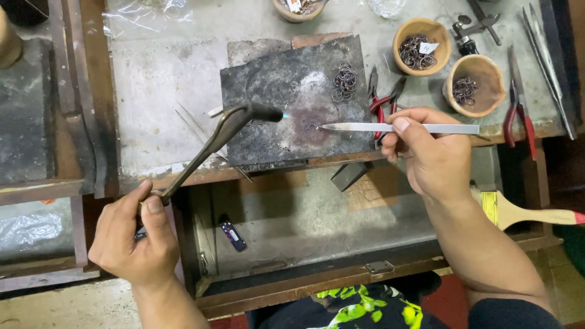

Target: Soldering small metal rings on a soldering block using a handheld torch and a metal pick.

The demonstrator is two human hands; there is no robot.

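Head view: dark slab (286, 97) on the bench, ring pile (345, 81) at its far right. Left hand (131, 234) grips the torch (225, 131), flame on. Right hand (429, 155) pinches tweezers (396, 128), tips on 1 small ring (311, 127) mid-slab.

A small metalworking or jewellery workshop is shown. This is indicated by a scorched soldering block (297, 100) set on a worn, stained bench (164, 79), clay bowls (466, 85) filled with wire rings, red-handled pliers (517, 113) and an open bench drawer (317, 225).
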